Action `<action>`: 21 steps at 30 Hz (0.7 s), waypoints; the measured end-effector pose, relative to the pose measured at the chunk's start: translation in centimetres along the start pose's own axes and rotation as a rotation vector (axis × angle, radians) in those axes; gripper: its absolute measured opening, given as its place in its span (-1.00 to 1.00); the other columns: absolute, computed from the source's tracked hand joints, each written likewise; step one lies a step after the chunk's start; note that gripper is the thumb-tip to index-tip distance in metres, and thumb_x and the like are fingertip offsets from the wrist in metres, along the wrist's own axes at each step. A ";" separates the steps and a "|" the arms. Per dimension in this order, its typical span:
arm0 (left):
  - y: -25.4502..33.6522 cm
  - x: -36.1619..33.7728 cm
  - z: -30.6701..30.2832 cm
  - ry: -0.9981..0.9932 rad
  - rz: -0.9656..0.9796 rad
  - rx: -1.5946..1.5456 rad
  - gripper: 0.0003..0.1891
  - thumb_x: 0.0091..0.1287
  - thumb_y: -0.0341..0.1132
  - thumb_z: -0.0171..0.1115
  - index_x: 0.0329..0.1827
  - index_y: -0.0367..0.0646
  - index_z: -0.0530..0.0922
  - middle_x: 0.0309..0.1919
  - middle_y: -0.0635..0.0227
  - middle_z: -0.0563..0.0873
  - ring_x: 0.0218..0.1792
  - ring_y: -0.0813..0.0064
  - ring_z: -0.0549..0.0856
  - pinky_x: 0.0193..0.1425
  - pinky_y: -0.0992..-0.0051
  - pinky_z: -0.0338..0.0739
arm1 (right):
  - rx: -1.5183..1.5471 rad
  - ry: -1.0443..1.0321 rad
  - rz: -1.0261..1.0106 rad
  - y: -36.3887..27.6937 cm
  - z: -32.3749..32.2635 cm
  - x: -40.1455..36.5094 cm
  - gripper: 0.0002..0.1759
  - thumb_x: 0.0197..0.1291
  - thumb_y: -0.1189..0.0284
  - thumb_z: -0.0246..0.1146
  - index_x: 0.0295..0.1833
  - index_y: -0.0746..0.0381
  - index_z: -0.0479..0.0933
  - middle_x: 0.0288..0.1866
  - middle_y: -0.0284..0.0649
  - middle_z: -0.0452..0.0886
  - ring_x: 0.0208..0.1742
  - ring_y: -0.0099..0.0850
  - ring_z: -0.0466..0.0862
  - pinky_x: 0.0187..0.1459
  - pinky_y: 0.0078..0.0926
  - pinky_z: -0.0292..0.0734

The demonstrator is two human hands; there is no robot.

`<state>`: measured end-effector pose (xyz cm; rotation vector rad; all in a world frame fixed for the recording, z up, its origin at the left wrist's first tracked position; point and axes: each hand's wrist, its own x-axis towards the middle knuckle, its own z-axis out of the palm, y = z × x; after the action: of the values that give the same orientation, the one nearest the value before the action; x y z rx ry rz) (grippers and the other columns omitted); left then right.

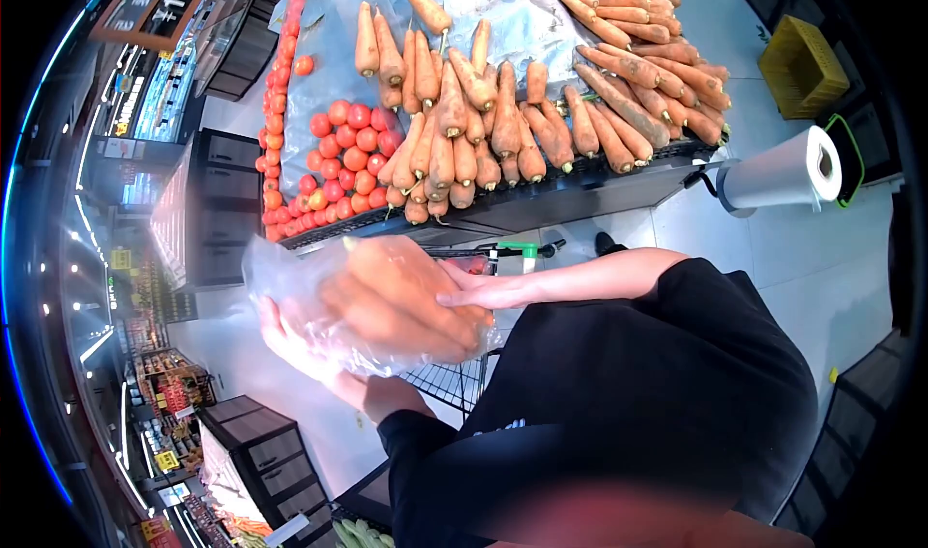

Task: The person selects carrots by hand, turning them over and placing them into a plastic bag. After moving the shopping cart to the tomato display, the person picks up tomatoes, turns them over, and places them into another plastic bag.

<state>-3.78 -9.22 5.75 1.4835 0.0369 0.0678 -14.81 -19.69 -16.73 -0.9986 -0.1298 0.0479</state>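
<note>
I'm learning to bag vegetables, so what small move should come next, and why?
Perhaps the left hand should gather the loose side of the plastic bag, since clear film spreads past the bagged carrots there, while the right hand steadies their other end.

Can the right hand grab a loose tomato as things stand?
Probably not without letting go: the tomatoes look near and uncovered, but the right hand grips the bagged carrots.
</note>
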 end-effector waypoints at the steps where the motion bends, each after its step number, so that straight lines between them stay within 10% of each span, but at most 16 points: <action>1: 1.5 -1.3 2.9 0.008 -0.061 -0.069 -0.35 0.42 0.13 0.24 0.36 -0.21 0.51 0.21 0.15 0.63 0.20 0.19 0.61 0.31 0.13 0.50 | -0.001 -0.017 -0.065 -1.7 -0.7 0.1 0.21 0.43 -0.18 0.21 0.70 0.33 -0.36 0.71 -0.01 -0.05 0.73 -0.24 -0.08 0.66 -0.26 -0.11; 5: 3.4 1.1 8.3 -0.311 -0.232 -0.137 -0.35 0.40 0.14 0.21 0.34 -0.21 0.54 0.17 0.12 0.67 0.14 0.20 0.65 0.29 0.15 0.52 | 0.110 0.129 -0.260 -4.9 -2.9 2.1 0.21 0.37 -0.10 0.33 0.71 0.28 -0.31 0.70 -0.02 -0.03 0.73 -0.26 -0.02 0.66 -0.23 -0.05; 9: 4.8 3.5 13.6 -0.497 0.102 0.062 -0.48 0.48 -0.03 0.17 0.28 -0.30 0.57 0.09 0.12 0.71 0.03 0.26 0.72 0.16 0.27 0.63 | 0.053 0.341 -0.628 -6.1 -4.0 6.1 0.23 0.36 0.03 0.36 0.71 0.28 -0.39 0.73 0.00 -0.10 0.74 -0.23 -0.08 0.68 -0.24 -0.08; 11: 5.1 6.5 15.1 -0.645 0.399 0.333 -0.56 0.52 -0.14 0.13 0.23 -0.34 0.59 0.05 0.13 0.73 -0.05 0.30 0.75 0.07 0.36 0.68 | -0.091 0.537 -0.630 -5.4 -5.5 9.7 0.27 0.36 0.01 0.36 0.69 0.34 -0.43 0.73 0.04 -0.15 0.75 -0.20 -0.11 0.69 -0.22 -0.12; 12: 5.1 6.8 16.8 -0.571 0.130 0.106 -0.51 0.51 -0.07 0.19 0.21 -0.36 0.62 0.06 0.12 0.74 -0.06 0.32 0.76 0.06 0.33 0.65 | -0.162 0.631 -0.628 -5.3 -6.2 11.3 0.29 0.36 0.00 0.36 0.68 0.37 -0.45 0.73 0.06 -0.17 0.75 -0.19 -0.13 0.69 -0.22 -0.14; 17: 1.3 11.1 21.2 -0.617 0.380 0.271 -0.59 0.51 -0.12 0.23 -0.01 -0.40 0.72 -0.25 0.25 0.80 -0.34 0.45 0.76 -0.21 0.48 0.64 | -0.280 0.598 -0.228 -11.5 -12.2 14.6 0.56 0.18 -0.52 0.11 0.61 0.47 -0.62 0.72 0.35 -0.47 0.76 0.10 -0.40 0.71 -0.06 -0.30; 21: -8.8 15.0 25.0 -0.671 0.403 0.274 -0.50 0.56 -0.07 0.24 -0.61 -0.09 0.58 -0.69 0.65 0.43 -0.63 0.73 0.33 -0.54 0.51 0.15 | -0.461 0.694 -0.332 -15.3 -14.9 13.4 0.31 0.37 -0.41 -0.01 0.69 0.42 -0.40 0.75 0.28 -0.37 0.77 0.08 -0.32 0.71 -0.10 -0.31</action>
<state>13.05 -33.80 -0.54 1.7022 -0.8237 -0.1169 0.16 -39.09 -10.62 -1.3861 0.3466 -0.6534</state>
